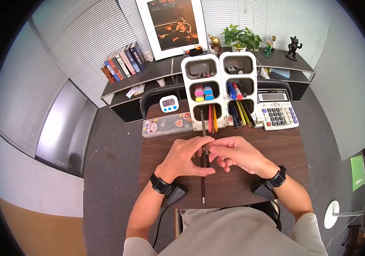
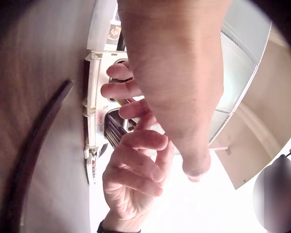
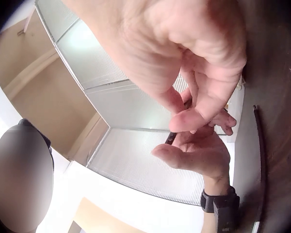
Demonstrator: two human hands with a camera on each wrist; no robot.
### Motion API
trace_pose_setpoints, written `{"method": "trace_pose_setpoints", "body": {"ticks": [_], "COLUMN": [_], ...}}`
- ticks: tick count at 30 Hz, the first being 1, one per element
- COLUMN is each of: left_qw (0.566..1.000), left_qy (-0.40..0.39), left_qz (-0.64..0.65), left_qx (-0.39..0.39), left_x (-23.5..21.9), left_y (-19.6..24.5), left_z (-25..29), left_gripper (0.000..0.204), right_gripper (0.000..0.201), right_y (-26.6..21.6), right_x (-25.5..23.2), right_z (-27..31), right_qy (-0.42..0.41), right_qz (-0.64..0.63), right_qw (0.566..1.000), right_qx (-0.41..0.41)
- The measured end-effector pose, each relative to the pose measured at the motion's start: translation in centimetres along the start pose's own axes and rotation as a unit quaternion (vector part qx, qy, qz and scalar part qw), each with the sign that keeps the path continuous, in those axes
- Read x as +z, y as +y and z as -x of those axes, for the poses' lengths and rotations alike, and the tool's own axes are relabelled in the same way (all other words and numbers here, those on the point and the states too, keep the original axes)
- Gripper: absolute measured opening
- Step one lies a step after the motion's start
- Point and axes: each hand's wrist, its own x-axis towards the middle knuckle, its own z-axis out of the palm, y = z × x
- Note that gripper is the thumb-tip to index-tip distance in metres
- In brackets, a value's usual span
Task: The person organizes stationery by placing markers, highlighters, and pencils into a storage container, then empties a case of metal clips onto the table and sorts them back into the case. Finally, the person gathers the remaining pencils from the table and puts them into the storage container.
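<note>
A slim dark pencil [image 1: 205,128] slants between the two hands, its far end over the organizer's lower left compartment. The right hand [image 1: 242,155] pinches it between thumb and fingers; the right wrist view shows a short dark piece [image 3: 170,138] below that right hand [image 3: 208,63]. Beside the pencil, the left hand [image 1: 186,158] has its thumb spread away and its fingers close to the right fingertips; whether they touch the pencil is unclear. In the left wrist view the left hand's [image 2: 177,73] fingers are loosely bent. Another dark stick [image 1: 203,187] with a pale end lies on the table under the hands.
Beyond the hands, a white organizer [image 1: 221,91] holds markers, highlighters and colored pencils. A white timer [image 1: 169,103] and a clear stickered case [image 1: 165,125] are at its left, a calculator [image 1: 278,112] at its right. Brown wood tabletop [image 1: 259,141] surrounds the hands.
</note>
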Motion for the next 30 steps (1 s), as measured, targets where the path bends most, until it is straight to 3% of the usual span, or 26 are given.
{"method": "trace_pose_setpoints", "body": {"ticks": [3,6,7,9,11,13,14,16,18,27,30], "left_qw": [0.999,0.997,0.997,0.994,0.995,0.995,0.992,0.988,0.976,0.981,0.987], "left_qy": [-0.001,0.001,0.002,0.014,0.014,0.016,0.024,0.033,0.042,0.020,0.041], "left_qz": [0.046,0.074,0.072,0.082,0.067,0.053,0.061,0.067,0.117,0.054,0.002], "left_qx": [-0.016,-0.029,-0.028,-0.067,-0.075,-0.082,-0.110,-0.136,-0.181,-0.183,-0.153], "left_x": [-0.5,-0.3,-0.1,0.3,0.2,0.5,0.7,1.1,1.1,1.6,2.3], "left_y": [-0.5,-1.3,-1.5,-1.5,-1.3,-1.2,-1.4,-1.3,-0.7,0.0,-1.1], "left_z": [0.2,0.4,0.6,0.5,0.2,0.1,0.2,0.2,-0.3,-1.1,-1.0], "left_gripper": [0.073,0.068,0.068,0.058,0.051,0.045,0.041,0.039,0.042,0.059,0.054], "right_gripper": [0.027,0.029,0.033,0.039,0.047,0.042,0.042,0.034,0.031,0.015,0.015], "right_y": [0.4,0.3,1.9,1.4,1.7,2.1,2.5,3.4,3.8,4.6,4.5], "right_x": [-0.3,0.4,0.1,1.5,2.6,3.5,3.6,3.6,3.7,2.9,2.9], "right_z": [0.1,0.8,0.6,1.3,1.3,2.0,2.3,2.3,2.2,1.4,1.3], "right_qy": [-0.012,-0.044,-0.075,-0.120,-0.192,-0.205,-0.204,-0.200,-0.194,-0.155,-0.153], "right_qz": [0.030,0.229,0.267,0.417,0.480,0.529,0.529,0.567,0.574,0.607,0.606], "right_qw": [0.999,0.971,0.961,0.899,0.852,0.816,0.815,0.774,0.769,0.732,0.733], "right_qx": [0.008,0.050,-0.020,-0.061,-0.077,-0.116,-0.117,-0.198,-0.204,-0.267,-0.269]}}
